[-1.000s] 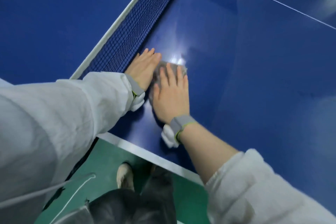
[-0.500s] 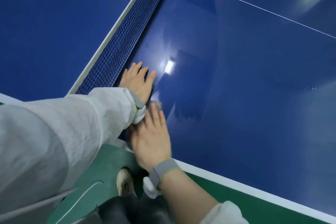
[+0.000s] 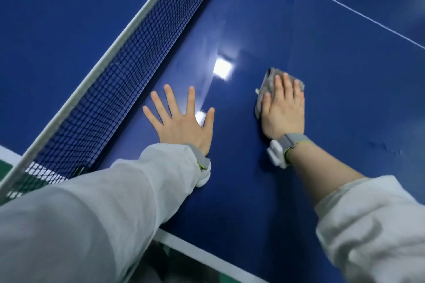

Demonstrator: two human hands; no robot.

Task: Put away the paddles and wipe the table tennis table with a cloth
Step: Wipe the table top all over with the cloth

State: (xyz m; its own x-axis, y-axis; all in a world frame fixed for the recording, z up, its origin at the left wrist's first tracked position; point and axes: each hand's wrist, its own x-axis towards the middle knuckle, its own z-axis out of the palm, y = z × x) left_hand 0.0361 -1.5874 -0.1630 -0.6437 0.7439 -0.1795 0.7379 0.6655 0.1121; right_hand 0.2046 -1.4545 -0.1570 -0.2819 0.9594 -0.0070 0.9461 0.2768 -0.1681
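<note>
Wiping was the step in hand. The right hand (image 3: 284,110) lay flat on a grey cloth (image 3: 268,85), its fingers (image 3: 286,82) straight and close together, pressing the cloth onto the blue table (image 3: 345,122) well out from the net (image 3: 128,64). The left hand (image 3: 181,122) rested palm down just beside the net, fingers spread wide and holding nothing. No paddles showed anywhere, so that part was probably finished. A few faint marks remained on the surface to the right, and the half beyond the net looked untouched, though that was hard to tell.
</note>
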